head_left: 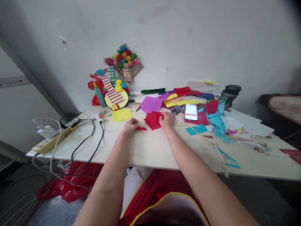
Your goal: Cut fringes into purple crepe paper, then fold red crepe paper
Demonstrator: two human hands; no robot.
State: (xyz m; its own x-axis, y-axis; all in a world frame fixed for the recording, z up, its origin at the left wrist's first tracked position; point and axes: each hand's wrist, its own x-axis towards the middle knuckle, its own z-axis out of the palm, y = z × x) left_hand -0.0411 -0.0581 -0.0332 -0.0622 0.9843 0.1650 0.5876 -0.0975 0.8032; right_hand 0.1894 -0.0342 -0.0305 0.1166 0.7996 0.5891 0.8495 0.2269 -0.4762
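Observation:
My left hand [130, 126] rests on the table with its fingers curled together at the end of a small red paper strip [141, 128]. To the right lies a loose pile of red crepe paper pieces [152, 120]. My right hand [167, 120] is closed on the right edge of that pile, thumb inward; its fingertips are partly hidden. A yellow paper stack [122, 115] lies just beyond my left hand. Behind the red pile is a purple paper sheet [151, 104], and black-handled scissors [175, 111] lie beyond my right hand.
A phone [191, 112] and blue paper scraps [216, 119] are to the right, with thin wooden sticks [201, 136] nearer. A power strip [56, 136] and black cable [102, 131] occupy the left. Paper-flower crafts [116, 97], a glue bottle [99, 96] and a dark bottle [230, 95] stand behind.

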